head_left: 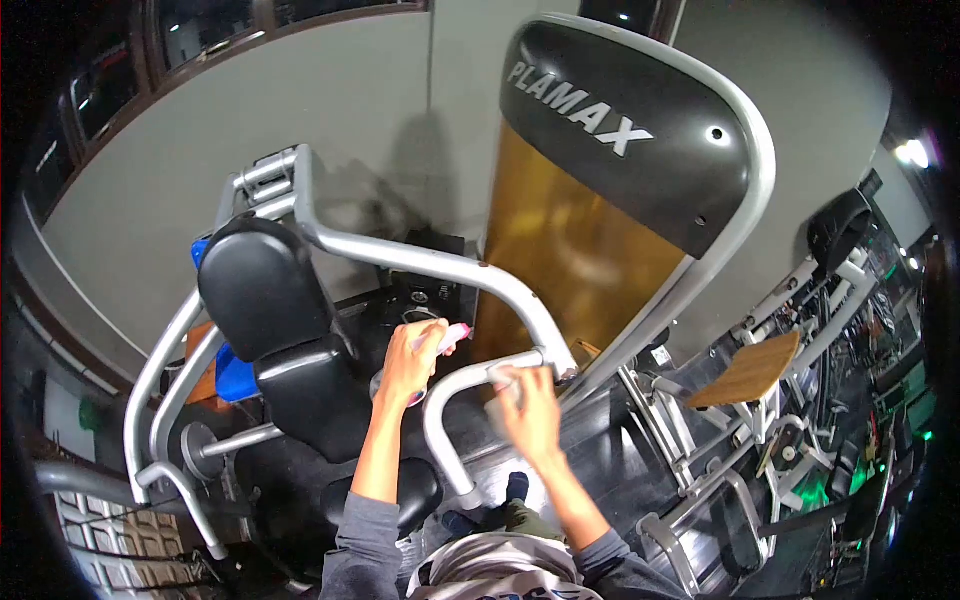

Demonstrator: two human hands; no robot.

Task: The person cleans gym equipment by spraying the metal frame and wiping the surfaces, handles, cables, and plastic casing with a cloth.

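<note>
My left hand is wrapped round a small bottle with a pinkish-red tip, which points to the right. It is in front of the black seat pads of a gym machine. To its right, my right hand is closed on a light grey-white thing, blurred, that looks like a cloth. That hand is beside the curved silver handle of the machine; whether they touch is unclear. The machine's black backrest stands to the left of my hands.
A tall weight-stack housing with an amber panel rises behind the handle. Silver tubing arches across the middle. On the right are more machines and a wooden board. A blue object is behind the seat.
</note>
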